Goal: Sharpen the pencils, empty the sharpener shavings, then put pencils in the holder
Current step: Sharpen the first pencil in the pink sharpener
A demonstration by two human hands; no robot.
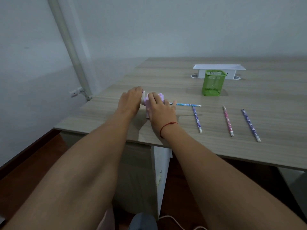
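A pink crank sharpener [159, 96] stands near the left front of the wooden table [166, 77]. My right hand [160, 109] lies over its top and grips it. My left hand [130, 100] holds the crank handle on the sharpener's left side. A blue pencil [187, 104] sticks out of the sharpener's right side, lying level. To the right, three pencils lie on the table: a purple one [197, 119], a pink one [228, 121] and another purple one [250, 125]. The green mesh holder [213, 83] stands further back.
A white box [219, 68] sits behind the holder, over two round cable holes. The table's front edge runs just under my forearms. A wall and a white pipe [71, 48] stand to the left. A white cable lies on the floor.
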